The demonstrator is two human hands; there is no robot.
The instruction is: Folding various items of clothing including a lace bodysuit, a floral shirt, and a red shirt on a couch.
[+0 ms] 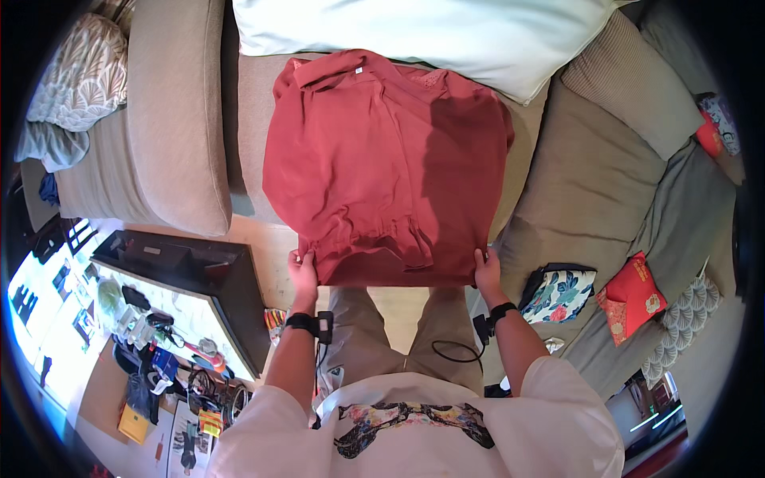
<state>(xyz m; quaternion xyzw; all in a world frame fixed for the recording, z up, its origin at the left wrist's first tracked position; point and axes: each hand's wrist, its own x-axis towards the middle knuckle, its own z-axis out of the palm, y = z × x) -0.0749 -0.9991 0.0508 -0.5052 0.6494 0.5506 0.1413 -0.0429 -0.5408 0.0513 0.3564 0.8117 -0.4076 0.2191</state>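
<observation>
A dark red blouse (pixel 343 159) lies spread over the sofa seat, its collar at the far end and its hem toward me. My left hand (pixel 304 271) pinches the hem's left corner, and my right hand (pixel 487 269) grips the right corner. Between them the hem is drawn fairly straight, hanging just past the seat's front edge above my knees. Some gathered folds run across the lower front of the cloth. The sleeves are mostly hidden, seemingly tucked under or behind the body. A shadow falls over the right half.
A white pillow (pixel 414 32) lies beyond the collar. On the left is a thick sofa armrest (pixel 177 111), with a dark-sided table (pixel 239 295) bearing clutter nearer me. To the right, the grey-brown sofa (pixel 590 171) holds a floral folded item (pixel 560 293) and a red cushion (pixel 631 296).
</observation>
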